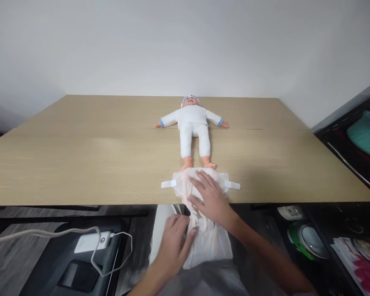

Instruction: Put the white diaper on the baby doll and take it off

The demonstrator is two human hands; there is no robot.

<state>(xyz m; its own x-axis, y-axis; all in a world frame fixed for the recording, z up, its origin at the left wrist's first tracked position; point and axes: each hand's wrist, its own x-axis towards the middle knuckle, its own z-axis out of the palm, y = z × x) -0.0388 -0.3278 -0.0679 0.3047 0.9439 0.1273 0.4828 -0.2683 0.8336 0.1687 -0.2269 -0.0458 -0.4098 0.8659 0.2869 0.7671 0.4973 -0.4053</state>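
Observation:
A white disposable diaper (pixel 208 244) lies unfolded over the table's front edge, its lower half hanging toward my lap. Its two fastening tabs stick out to the left and right. My right hand (pixel 212 201) rests flat on the upper part, fingers spread. Lower down, my left hand (pixel 174 242) has its fingers curled on the diaper's left side, with the thumb over the gathered edge. Beyond the diaper a baby doll (pixel 193 119) in white clothes and a lettered cap lies on its back, arms out, its feet at the diaper's far edge.
The wooden table (pixel 80 164) reaches back to a pale wall. At lower left, a white power bank (pixel 92 241) with a cable and a dark phone (pixel 78 275) lie on a black seat. Dark shelves with a teal bundle (pixel 365 133) stand on the right.

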